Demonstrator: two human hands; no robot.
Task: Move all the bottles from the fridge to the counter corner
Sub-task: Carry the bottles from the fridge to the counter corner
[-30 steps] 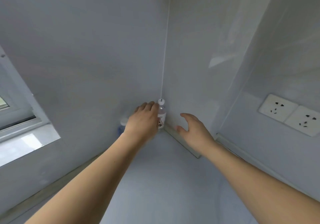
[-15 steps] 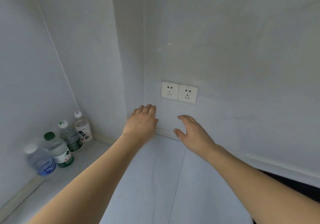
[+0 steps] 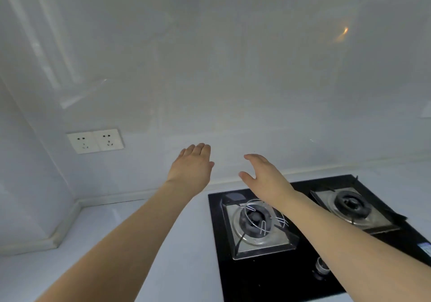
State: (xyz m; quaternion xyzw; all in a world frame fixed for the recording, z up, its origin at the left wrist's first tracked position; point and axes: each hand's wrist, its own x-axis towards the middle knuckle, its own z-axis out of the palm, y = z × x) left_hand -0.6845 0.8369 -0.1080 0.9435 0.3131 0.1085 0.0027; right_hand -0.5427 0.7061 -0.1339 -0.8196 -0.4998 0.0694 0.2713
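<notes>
Both hands were empty. The left hand [image 3: 191, 165] was held out flat, palm down, with the fingers straight and close together; the right hand [image 3: 262, 175] was held out beside it with the fingers loosely extended and the thumb spread, gripping nothing. Neither hand touched any surface that the view showed. Taking the gas hob [image 3: 310, 231] as the reference, the left hand hung above the bare worktop [image 3: 121, 231] just to the hob's left, and the right hand and forearm crossed above the hob's left burner [image 3: 255, 220]; the right burner [image 3: 349, 205] lay uncovered further right. A double wall socket [image 3: 95, 140] sat on the splashback well to the left of the hob and above the level of the worktop. No bottle was in view, and neither the fridge nor the corner of the worktop meant to receive the bottles could be identified in the frame; only an inner angle of the walls showed at the left edge, well apart from the hob. As a judgement, the open, unloaded posture of both hands suited a transit between a set-down and the next pick-up: with nothing to carry, the fingers needed no curl, and the arms were simply carried forward in front of the body. How many bottles remained to be moved could not be told from this view.
</notes>
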